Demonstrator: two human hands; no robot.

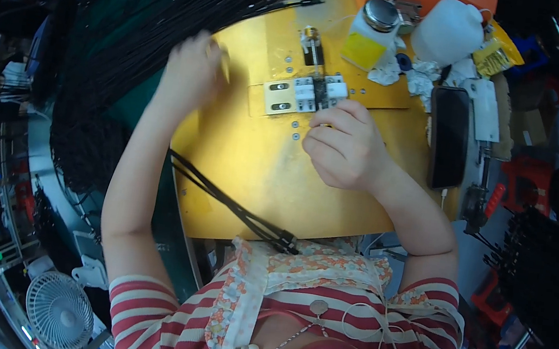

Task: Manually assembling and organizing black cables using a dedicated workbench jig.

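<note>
My left hand [194,71] is raised beside the left edge of a yellow metal work plate [246,163], near a thick bundle of thin black cables [143,29]. Motion smears its fingers, so what they hold, if anything, does not show. My right hand [347,144] is closed in a pinch at the near right side of a small clamping fixture [315,93] with white blocks. Whatever lies between these fingertips is hidden. A black cylinder [312,46] with a brass-coloured end joins the fixture's far side.
Several black cables [233,205] hang over the plate's near left edge. A bottle with a metal lid [380,18], a white jug [450,31] and crumpled tissue [420,80] stand at the far right. A dark phone [448,139] lies at the right edge. A fan [60,310] is lower left.
</note>
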